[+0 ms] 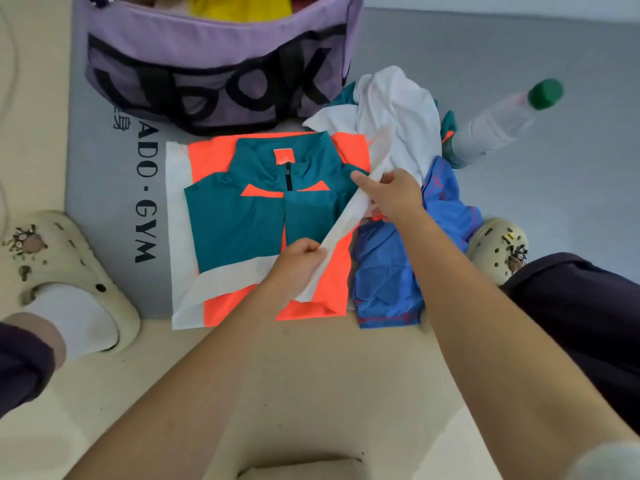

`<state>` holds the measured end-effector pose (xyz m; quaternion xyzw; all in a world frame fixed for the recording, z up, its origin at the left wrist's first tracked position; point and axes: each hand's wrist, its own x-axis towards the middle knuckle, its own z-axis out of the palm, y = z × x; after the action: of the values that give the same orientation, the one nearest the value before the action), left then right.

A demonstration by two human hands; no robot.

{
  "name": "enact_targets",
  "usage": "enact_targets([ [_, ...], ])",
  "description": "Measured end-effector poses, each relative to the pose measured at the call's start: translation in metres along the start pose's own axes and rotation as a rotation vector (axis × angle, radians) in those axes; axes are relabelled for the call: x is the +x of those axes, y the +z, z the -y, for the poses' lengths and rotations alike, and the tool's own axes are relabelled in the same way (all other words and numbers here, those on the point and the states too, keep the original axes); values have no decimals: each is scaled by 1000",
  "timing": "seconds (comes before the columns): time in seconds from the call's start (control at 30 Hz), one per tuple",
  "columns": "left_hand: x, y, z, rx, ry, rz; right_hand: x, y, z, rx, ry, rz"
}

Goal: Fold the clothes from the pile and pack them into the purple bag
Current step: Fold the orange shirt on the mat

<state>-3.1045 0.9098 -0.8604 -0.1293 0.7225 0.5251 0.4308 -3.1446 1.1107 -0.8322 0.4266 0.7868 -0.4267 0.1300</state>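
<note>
A teal, orange and white jacket (239,223) lies flat on the floor with its collar toward the purple bag (214,77). A white sleeve (349,216) of it is lifted across its right side. My left hand (301,261) pinches the sleeve's lower end. My right hand (394,195) grips the sleeve higher up. To the right lies the pile: a white garment (394,109) on top and a blue garment (388,271) below. The open bag holds something yellow (242,5).
A clear plastic bottle with a green cap (502,123) lies right of the pile. My feet in cream clogs sit at the left (69,268) and right (498,247). A grey mat (104,202) with black lettering lies under the bag and jacket.
</note>
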Motion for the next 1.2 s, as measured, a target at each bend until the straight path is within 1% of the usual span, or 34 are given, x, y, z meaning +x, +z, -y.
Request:
enact_targets([
  [0.07,6,-7,2,-60,-31,-66,9,11,10,-93,-13,40],
  [0.1,10,-10,3,-49,-33,-103,13,15,13,-104,1,54],
  [0.17,16,-12,5,45,26,-123,17,21,17,9,75,131],
  [0.23,21,-9,5,159,119,-91,16,24,18,140,129,197],
  [0.3,26,-6,3,292,176,-93,13,24,16,209,123,203],
  [0.37,29,-6,0,356,196,-103,10,23,18,248,77,188],
  [0.47,22,-22,-2,251,147,-105,0,31,36,280,-36,201],
  [0.57,4,-61,7,119,89,-145,-17,62,67,294,-123,304],
  [0.7,-23,-126,25,47,12,-316,-46,130,109,283,-197,442],
  [0.8,-29,-165,41,13,-43,-395,-60,178,128,249,-208,505],
  [0.9,-25,-190,56,31,-90,-409,-66,215,135,191,-184,519],
  [1.03,-18,-202,71,-18,-136,-455,-68,231,136,157,-187,603],
  [1.07,-15,-202,74,-35,-136,-454,-65,226,132,162,-191,571],
  [1.1,-12,-202,77,-38,-133,-443,-60,218,126,154,-212,489],
  [1.2,-8,-202,84,-5,-130,-415,-49,181,92,17,-309,106],
])
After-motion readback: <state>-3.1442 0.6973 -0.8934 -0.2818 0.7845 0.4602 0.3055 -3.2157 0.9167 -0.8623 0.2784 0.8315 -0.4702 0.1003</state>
